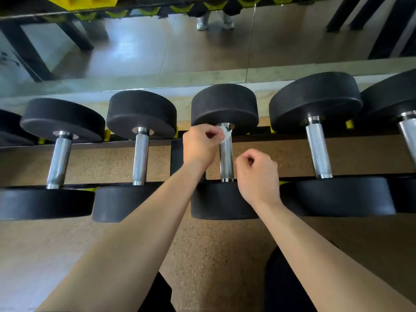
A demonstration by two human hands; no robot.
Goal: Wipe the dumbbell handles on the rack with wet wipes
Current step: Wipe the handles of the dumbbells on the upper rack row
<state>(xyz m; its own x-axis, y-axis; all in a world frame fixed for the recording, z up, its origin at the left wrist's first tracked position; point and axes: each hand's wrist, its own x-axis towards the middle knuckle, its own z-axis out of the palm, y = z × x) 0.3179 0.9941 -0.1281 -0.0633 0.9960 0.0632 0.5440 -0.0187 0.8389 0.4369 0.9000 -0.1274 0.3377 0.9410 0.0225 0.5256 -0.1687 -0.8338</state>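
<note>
Wipe (225, 132): small white wad, pinched in the left hand (200, 145); pressed on the far end of the middle dumbbell (225, 104) handle (226, 161)
Right hand (256, 174): fingers curled in, holding nothing I can see; just beside the handle's near end
Rack (176, 154): black rails; dumbbells lying in a row across them

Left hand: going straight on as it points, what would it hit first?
Likely the far dumbbell head: left hand pinches the wipe at the far end of the handle, just short of it; depth unclear.
</note>
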